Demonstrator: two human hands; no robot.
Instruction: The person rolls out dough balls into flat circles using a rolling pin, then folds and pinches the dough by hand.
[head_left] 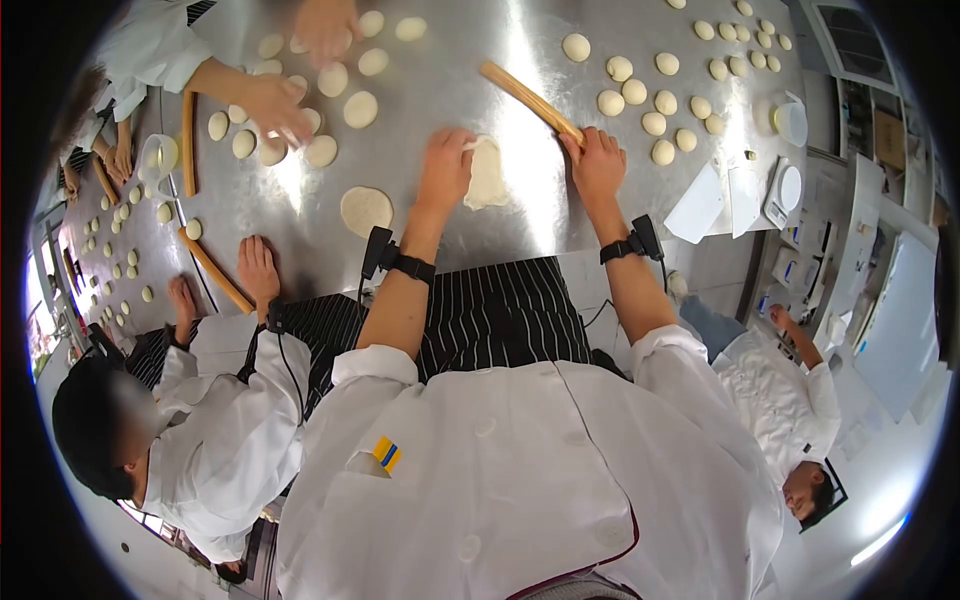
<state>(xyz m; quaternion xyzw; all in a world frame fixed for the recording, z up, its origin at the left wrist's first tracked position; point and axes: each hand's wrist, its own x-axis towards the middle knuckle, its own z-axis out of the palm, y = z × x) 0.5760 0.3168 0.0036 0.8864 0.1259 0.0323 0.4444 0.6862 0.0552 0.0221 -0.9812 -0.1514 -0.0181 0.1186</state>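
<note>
A flattened, elongated piece of dough [486,175] lies on the steel table in front of me. My left hand [447,168] pinches its upper left edge. My right hand [598,165] grips the near end of a wooden rolling pin [525,98], which slants away to the upper left, to the right of the dough. A flat round of dough [367,211] rests left of my left hand, near the table's front edge. Dark straps with small devices are round both my wrists.
Dough balls [654,124] are scattered at the right, near white scrapers [696,203] and a scale [783,192]. Across the table, another person's hands [272,108] move over more dough balls. At the left, a co-worker's hand [258,270] rests beside a rolling pin [215,270].
</note>
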